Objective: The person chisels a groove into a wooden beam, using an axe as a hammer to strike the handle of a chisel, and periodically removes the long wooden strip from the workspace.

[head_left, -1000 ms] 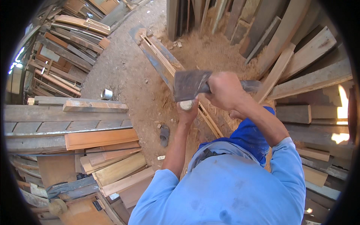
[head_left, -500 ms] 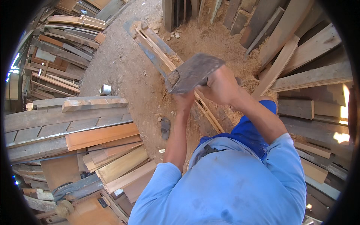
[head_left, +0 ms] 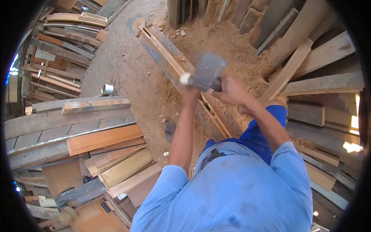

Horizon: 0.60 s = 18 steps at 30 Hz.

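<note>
My right hand is wrapped round the handle of a mallet, whose dark, blocky head is blurred and raised beside my left hand. My left hand is closed round a chisel; its pale, rounded top end shows above the fist, while the blade is hidden. Below both hands runs a long, narrow wooden rail with slots cut along it. The rail lies lengthwise on a worn plank bench with bluish patches, stretching from my lap toward the far left.
Wood shavings and sawdust cover the ground beyond the bench. Boards lean at the right. Stacked planks lie at the left, near a metal can. A dark sandal rests on the dirt floor.
The mallet head has turned and lifted off to the right of my left fist, uncovering the chisel's pale end. My left hand stays in about the same place.
</note>
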{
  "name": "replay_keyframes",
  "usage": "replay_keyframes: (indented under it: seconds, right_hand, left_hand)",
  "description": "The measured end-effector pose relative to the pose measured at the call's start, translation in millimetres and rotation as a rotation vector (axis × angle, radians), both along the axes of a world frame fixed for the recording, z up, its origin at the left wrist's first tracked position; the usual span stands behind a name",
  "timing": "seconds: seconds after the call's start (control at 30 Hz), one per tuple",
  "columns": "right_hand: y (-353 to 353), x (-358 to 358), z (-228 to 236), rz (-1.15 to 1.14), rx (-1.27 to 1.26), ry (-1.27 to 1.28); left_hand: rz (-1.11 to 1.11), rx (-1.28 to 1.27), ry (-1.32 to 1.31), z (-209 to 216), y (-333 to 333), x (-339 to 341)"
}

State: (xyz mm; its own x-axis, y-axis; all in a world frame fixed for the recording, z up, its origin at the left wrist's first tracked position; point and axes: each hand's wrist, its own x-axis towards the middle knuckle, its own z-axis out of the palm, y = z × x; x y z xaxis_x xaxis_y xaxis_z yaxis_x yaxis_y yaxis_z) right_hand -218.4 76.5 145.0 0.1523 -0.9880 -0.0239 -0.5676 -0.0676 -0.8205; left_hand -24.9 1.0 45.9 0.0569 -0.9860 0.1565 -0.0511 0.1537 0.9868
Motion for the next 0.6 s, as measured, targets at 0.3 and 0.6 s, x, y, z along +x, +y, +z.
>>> replay_keyframes:
  seconds: [0.3, 0.6]
  right_hand:
    - [121, 0, -134, -0.196, 0.023, -0.311]
    - [135, -35, -123, -0.234, -0.015, -0.331]
  left_hand:
    - [0.014, 0.29, 0.233, -38, -55, 17]
    - [-0.178, 0.137, 0.104, 105, 26, 11]
